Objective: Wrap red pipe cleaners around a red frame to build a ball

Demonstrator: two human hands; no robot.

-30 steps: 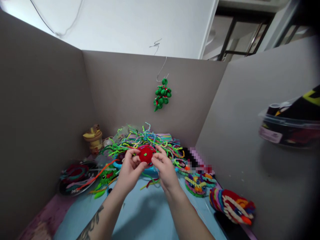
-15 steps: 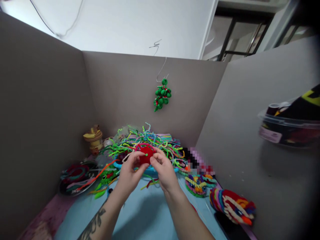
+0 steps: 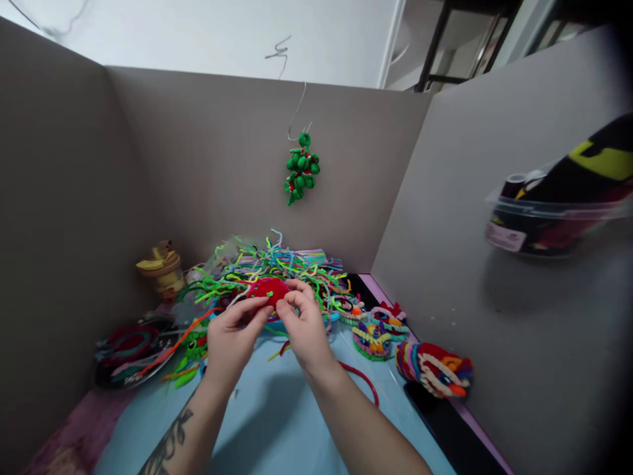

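A round red fuzzy disc (image 3: 267, 286) with a small green piece near its middle is held up between my hands over the table. My left hand (image 3: 231, 338) pinches its lower left edge between thumb and fingers. On the opposite side my right hand (image 3: 307, 324) grips the disc's right edge, thumb toward me. Just behind it lies a heap of multicoloured pipe cleaners (image 3: 291, 264), partly in a blue tray. A bent red strand (image 3: 368, 382) emerges from beneath my right forearm. The fingertips hide part of the disc's lower rim.
A dark round tray (image 3: 119, 379) and a green fuzzy figure (image 3: 194, 343) are at the left, near a yellow-brown cup (image 3: 162, 272). Colourful fuzzy pieces (image 3: 435, 369) and a black phone-like slab (image 3: 445, 422) lie right. A green ornament (image 3: 302, 168) hangs ahead; grey panels (image 3: 222, 152) enclose the table.
The view has swung right and downward, so the surroundings appear shifted left and up. The red disc now looks tilted flatter, with both hands still holding it. More of the red strand shows.
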